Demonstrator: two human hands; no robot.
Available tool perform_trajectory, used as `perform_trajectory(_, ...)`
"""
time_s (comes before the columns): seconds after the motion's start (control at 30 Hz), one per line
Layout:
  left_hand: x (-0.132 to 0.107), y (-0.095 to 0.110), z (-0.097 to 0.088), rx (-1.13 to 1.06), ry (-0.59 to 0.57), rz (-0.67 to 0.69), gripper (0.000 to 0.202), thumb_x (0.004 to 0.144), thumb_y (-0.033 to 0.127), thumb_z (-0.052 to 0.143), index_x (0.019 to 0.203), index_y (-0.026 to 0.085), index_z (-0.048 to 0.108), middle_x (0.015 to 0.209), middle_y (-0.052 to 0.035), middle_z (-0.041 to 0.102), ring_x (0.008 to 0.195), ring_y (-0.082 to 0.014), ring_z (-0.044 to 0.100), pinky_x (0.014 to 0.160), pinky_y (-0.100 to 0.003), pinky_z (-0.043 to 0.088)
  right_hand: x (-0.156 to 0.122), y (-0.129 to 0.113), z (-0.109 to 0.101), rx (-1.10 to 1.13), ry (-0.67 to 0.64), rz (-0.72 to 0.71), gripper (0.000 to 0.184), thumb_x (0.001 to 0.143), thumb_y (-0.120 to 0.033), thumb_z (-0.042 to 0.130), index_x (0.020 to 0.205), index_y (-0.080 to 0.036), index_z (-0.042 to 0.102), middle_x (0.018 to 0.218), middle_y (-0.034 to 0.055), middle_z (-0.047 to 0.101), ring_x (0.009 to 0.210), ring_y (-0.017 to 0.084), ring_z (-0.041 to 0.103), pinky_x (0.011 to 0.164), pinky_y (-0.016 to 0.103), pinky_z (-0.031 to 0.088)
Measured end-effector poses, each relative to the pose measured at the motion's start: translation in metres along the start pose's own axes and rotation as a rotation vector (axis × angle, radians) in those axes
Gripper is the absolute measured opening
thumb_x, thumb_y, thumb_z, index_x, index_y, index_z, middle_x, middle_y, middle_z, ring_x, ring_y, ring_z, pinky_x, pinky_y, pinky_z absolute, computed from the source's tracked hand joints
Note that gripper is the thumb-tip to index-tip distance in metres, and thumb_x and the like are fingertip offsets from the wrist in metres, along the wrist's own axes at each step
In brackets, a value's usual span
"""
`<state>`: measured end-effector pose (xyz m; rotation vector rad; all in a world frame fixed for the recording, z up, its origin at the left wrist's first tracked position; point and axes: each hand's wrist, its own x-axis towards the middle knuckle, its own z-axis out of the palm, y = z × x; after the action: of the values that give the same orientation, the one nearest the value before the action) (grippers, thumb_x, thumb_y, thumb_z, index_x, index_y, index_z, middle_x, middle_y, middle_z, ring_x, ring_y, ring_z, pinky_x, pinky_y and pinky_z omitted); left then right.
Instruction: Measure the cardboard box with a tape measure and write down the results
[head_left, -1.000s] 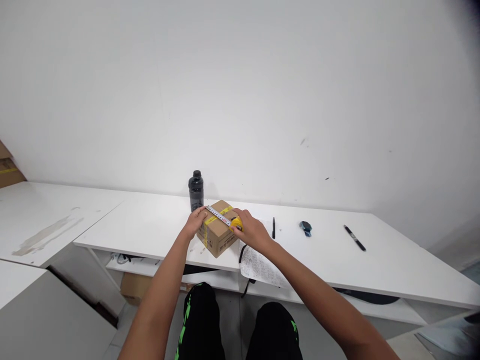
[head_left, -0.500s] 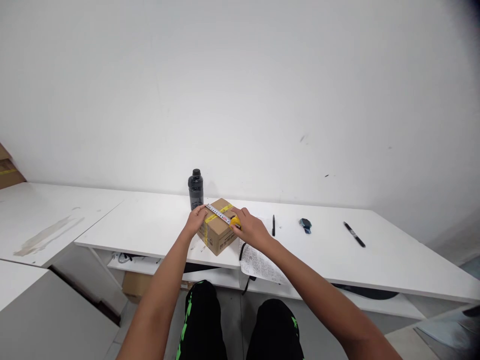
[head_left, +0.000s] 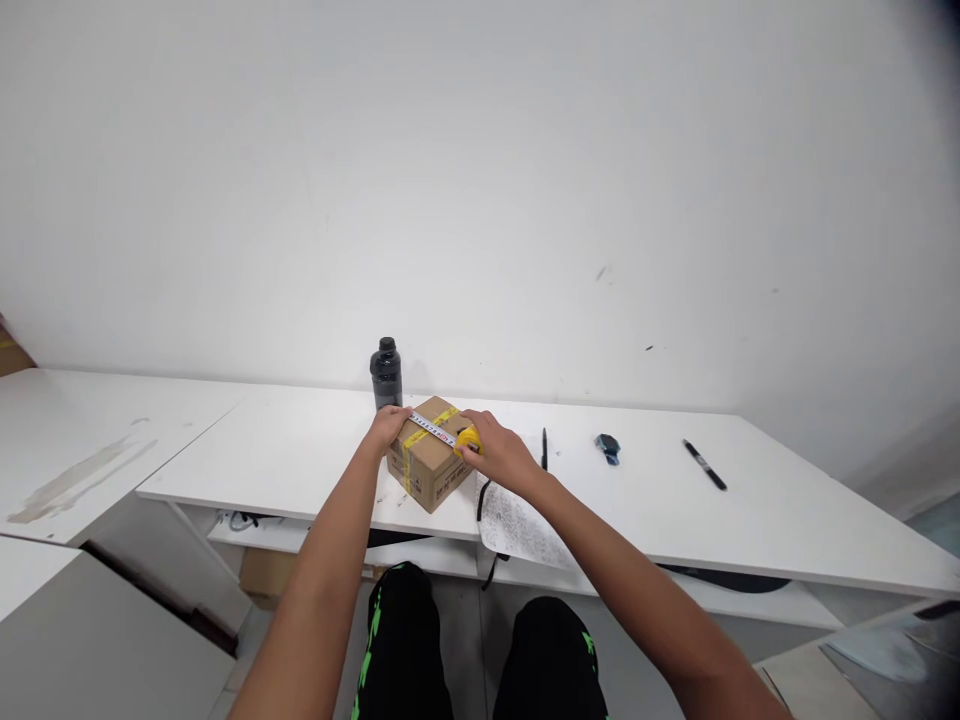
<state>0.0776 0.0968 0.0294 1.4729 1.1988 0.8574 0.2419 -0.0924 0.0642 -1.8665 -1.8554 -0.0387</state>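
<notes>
A cardboard box (head_left: 431,480) with yellow tape strips stands on the white table, one corner toward me. Across its top lies the pulled-out blade of a yellow tape measure (head_left: 469,441). My right hand (head_left: 496,448) is closed around the tape measure's case at the box's right edge. At the left edge, my left hand (head_left: 388,428) pinches the blade's free end against the box; its fingertips are partly hidden. Just behind that hand a dark bottle (head_left: 386,375) with a black cap stands upright.
Right of the box lie a pen (head_left: 544,448), a blue-black watch-like object (head_left: 607,448) and a black marker (head_left: 704,465). A printed sheet (head_left: 517,527) hangs over the table's (head_left: 285,440) front edge under my right forearm. Below is a shelf (head_left: 442,556) with cables.
The view has shifted slightly. The tape measure's case has tilted a little in my right hand and shows more of its yellow side. Both hands stay at the box.
</notes>
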Motion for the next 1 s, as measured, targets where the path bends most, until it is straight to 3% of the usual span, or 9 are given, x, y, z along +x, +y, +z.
perform_trajectory(0.47, 0.003, -0.003, 0.001, 0.002, 0.038, 0.012, 0.038, 0.061, 0.048, 0.074, 0.078, 0.017, 0.058, 0.070, -0.0033, 0.064, 0.065, -0.0177, 0.058, 0.065, -0.030, 0.045, 0.001, 0.000, 0.001, -0.026, -0.013, -0.005, 0.049, 0.087, -0.032, 0.053, 0.134, -0.023, 0.040, 0.120, 0.0082, 0.053, 0.086, 0.018, 0.059, 0.063, 0.025, 0.040)
perform_trajectory(0.7, -0.009, -0.004, -0.005, 0.005, 0.048, 0.064, 0.043, 0.064, 0.057, 0.071, 0.074, 0.017, 0.061, 0.071, -0.0047, 0.066, 0.064, -0.0185, 0.059, 0.062, -0.029, 0.044, -0.001, -0.002, 0.000, 0.012, -0.001, 0.000, 0.047, 0.087, -0.032, 0.054, 0.132, -0.024, 0.043, 0.123, 0.0074, 0.054, 0.093, 0.019, 0.060, 0.067, 0.026, 0.043)
perform_trajectory(0.87, -0.027, -0.004, -0.019, -0.020, 0.037, 0.123, 0.050, 0.064, 0.064, 0.067, 0.075, 0.015, 0.063, 0.079, -0.0070, 0.068, 0.071, -0.0198, 0.060, 0.064, -0.029, 0.045, 0.008, 0.002, -0.012, 0.080, 0.144, -0.017, 0.048, 0.086, -0.035, 0.057, 0.131, -0.024, 0.043, 0.124, 0.0053, 0.059, 0.099, 0.021, 0.062, 0.078, 0.031, 0.048)
perform_trajectory(1.0, -0.048, -0.029, -0.047, -0.058, 0.050, 0.220, 0.055, 0.069, 0.067, 0.061, 0.088, 0.016, 0.065, 0.093, -0.0077, 0.070, 0.083, -0.0212, 0.061, 0.071, -0.029, 0.047, 0.016, 0.004, -0.032, 0.144, 0.375, -0.063, 0.041, 0.088, -0.038, 0.054, 0.126, -0.023, 0.048, 0.126, 0.0070, 0.058, 0.106, 0.020, 0.060, 0.083, 0.031, 0.049)
